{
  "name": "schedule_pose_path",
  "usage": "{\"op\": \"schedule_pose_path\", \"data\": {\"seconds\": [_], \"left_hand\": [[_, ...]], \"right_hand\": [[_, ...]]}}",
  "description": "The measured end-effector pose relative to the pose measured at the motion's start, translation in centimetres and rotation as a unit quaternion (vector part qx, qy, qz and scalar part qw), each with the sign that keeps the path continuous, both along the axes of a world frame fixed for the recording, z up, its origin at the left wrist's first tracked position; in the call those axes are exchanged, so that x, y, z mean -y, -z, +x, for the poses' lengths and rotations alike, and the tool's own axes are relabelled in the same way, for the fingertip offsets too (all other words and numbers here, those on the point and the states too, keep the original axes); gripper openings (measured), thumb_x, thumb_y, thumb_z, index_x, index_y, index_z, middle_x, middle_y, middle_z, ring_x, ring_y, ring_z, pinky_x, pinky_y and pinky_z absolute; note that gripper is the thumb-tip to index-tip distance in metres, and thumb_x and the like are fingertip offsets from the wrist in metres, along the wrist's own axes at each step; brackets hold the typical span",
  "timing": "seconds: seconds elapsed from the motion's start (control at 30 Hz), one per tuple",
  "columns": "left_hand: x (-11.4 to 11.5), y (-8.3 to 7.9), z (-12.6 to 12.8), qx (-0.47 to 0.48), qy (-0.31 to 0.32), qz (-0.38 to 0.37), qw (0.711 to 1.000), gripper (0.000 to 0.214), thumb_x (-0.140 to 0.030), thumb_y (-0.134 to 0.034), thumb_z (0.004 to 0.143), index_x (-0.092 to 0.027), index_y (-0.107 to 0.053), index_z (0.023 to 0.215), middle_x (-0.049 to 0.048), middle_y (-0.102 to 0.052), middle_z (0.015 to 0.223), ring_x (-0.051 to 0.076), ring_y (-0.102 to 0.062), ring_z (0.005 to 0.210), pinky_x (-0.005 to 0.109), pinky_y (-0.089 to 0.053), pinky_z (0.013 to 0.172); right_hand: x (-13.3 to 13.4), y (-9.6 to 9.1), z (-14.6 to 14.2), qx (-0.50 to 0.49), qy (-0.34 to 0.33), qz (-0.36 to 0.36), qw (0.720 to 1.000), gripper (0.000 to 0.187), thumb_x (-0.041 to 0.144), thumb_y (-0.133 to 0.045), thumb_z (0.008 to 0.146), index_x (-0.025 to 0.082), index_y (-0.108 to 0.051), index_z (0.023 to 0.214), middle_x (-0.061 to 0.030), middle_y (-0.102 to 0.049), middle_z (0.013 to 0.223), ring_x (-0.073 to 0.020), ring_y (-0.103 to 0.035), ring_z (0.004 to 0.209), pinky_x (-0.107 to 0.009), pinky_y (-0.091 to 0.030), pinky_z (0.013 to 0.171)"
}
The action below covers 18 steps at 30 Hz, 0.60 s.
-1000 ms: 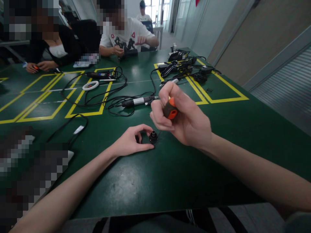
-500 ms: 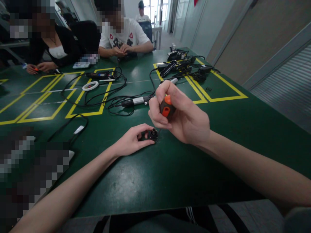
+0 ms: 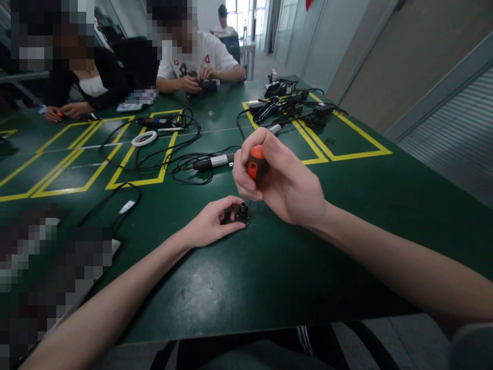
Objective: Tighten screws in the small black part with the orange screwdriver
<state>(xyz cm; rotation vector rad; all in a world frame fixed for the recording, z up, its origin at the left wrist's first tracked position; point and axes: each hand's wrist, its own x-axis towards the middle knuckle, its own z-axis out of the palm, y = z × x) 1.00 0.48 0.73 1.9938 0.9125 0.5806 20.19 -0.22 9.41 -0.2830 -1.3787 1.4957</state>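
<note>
Between the thumb and fingers of my left hand (image 3: 211, 223) is a small black round part (image 3: 243, 215) with a metal-rimmed collar on top, resting on the green table. My right hand (image 3: 285, 180) is wrapped around the orange and dark grey handle of a screwdriver (image 3: 258, 163), raised above and slightly right of the part. A thin shaft shows faintly below the fingers, pointing down near the part. Whether its tip touches the part I cannot tell.
A silver-and-black electric screwdriver (image 3: 215, 162) with a coiled cable lies beyond my hands. A white ring (image 3: 144, 138) and more cables sit farther back. Black devices (image 3: 275, 103) are piled at the far right. Two people sit across the table (image 3: 185, 288).
My right hand has shifted slightly left with the screwdriver, and its handle has turned a little. My left hand stays on the black part. A person opposite has moved their hands.
</note>
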Motion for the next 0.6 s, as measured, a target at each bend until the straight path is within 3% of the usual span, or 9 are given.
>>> {"op": "schedule_pose_path", "data": {"seconds": [0.2, 0.37, 0.5, 0.6], "left_hand": [[-0.10, 0.17, 0.05, 0.019, -0.002, -0.022, 1.000, 0.034, -0.038, -0.078, 0.089, -0.017, -0.069, 0.115, -0.0028, -0.061, 0.084, 0.012, -0.049, 0.071, 0.024, -0.041, 0.066], [-0.24, 0.19, 0.12, 0.027, 0.015, -0.025, 0.999, 0.030, -0.034, -0.076, 0.091, -0.017, -0.069, 0.114, -0.0021, -0.061, 0.087, 0.012, -0.051, 0.074, 0.024, -0.042, 0.068], [-0.27, 0.54, 0.01, 0.039, 0.003, -0.034, 0.999, 0.041, -0.036, -0.078, 0.090, -0.017, -0.067, 0.124, -0.0043, -0.057, 0.081, 0.011, -0.049, 0.068, 0.024, -0.040, 0.064], [-0.21, 0.50, -0.02, 0.034, 0.000, -0.036, 0.999, 0.045, -0.038, -0.078, 0.089, -0.016, -0.066, 0.126, -0.0052, -0.055, 0.080, 0.011, -0.045, 0.065, 0.024, -0.039, 0.064]], "right_hand": [[-0.05, 0.07, 0.01, -0.010, -0.032, -0.012, 0.999, 0.045, 0.065, -0.051, 0.106, 0.023, -0.055, 0.087, 0.0067, -0.041, 0.064, -0.0094, -0.036, 0.051, -0.022, -0.033, 0.045], [-0.05, 0.32, 0.24, -0.026, -0.035, -0.006, 0.999, 0.034, 0.055, -0.063, 0.103, 0.026, -0.050, 0.091, 0.0083, -0.043, 0.066, -0.0091, -0.037, 0.050, -0.021, -0.036, 0.045], [-0.10, 0.07, 0.02, -0.004, -0.042, 0.010, 0.999, 0.040, 0.059, -0.058, 0.105, 0.023, -0.055, 0.086, 0.0050, -0.047, 0.069, -0.0095, -0.042, 0.053, -0.023, -0.038, 0.046], [-0.03, -0.04, 0.11, 0.005, -0.052, 0.011, 0.999, 0.049, 0.064, -0.050, 0.106, 0.022, -0.056, 0.082, 0.0064, -0.040, 0.062, -0.0090, -0.035, 0.050, -0.023, -0.031, 0.044]]}}
